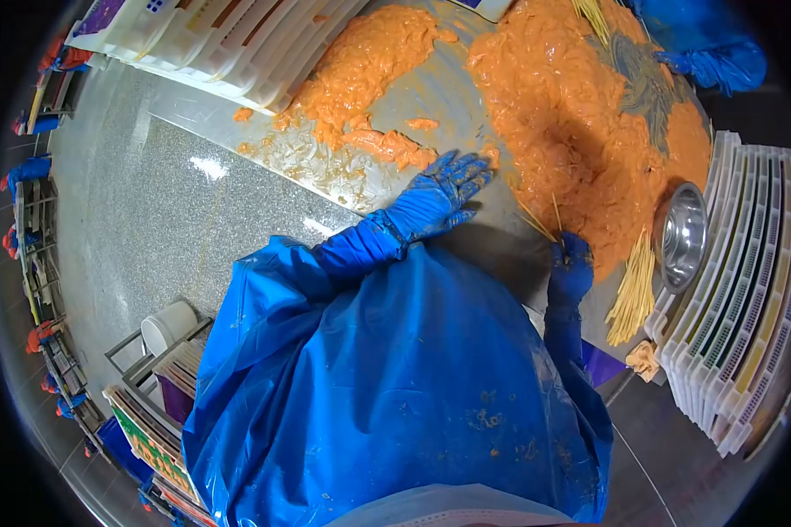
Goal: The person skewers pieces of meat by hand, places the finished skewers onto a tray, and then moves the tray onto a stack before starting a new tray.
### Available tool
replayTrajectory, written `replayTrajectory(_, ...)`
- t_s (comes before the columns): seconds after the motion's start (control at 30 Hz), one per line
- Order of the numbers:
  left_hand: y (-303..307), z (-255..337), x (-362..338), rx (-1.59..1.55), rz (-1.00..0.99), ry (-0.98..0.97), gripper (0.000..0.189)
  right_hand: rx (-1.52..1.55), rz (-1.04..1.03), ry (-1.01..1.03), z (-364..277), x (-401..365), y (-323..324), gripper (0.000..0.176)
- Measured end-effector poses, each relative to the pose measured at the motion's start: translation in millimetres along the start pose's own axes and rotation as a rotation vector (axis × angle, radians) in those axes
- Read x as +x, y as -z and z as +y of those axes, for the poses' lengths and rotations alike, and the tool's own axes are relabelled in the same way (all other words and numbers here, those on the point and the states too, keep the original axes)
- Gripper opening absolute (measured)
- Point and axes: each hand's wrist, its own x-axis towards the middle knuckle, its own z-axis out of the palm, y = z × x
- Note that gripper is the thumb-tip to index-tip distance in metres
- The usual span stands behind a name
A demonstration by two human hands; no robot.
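My left hand (455,189), in a blue glove smeared with orange residue, lies with its fingers stretched out on the metal table (444,97). Its fingertips are near a small bit of orange, wet-looking marinated meat. In a blue glove too, my right hand (574,262) is closed around a few thin wooden skewers (540,221) that stick out over the table. Beyond it spreads a large heap of the orange meat (554,97). A smaller heap (369,66) lies to the left. A bundle of skewers (633,294) rests at the table's right edge.
Stacked white plastic trays (738,290) and a steel bowl (682,237) stand on the right. More white trays (228,44) are at the upper left. Another person's blue sleeve (712,53) shows at the top right. A white bucket (169,327) stands at lower left.
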Motion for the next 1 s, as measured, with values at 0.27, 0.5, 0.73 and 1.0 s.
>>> replayTrajectory(0.27,-15,-11,-18,0.333,-0.056,0.068,0.043,0.054,-0.044,-0.057,5,11,6,0.018)
replayTrajectory(0.5,28,3,-20,0.107,0.177,0.224,0.052,0.215,0.047,0.058,-22,29,11,0.016)
replayTrajectory(0.73,36,-13,-39,0.102,0.291,0.271,0.049,0.481,-0.214,0.430,-128,91,-46,0.034)
replayTrajectory(1.0,25,-45,-52,0.107,0.409,0.276,0.040,0.232,-0.252,0.472,-166,101,-90,0.040)
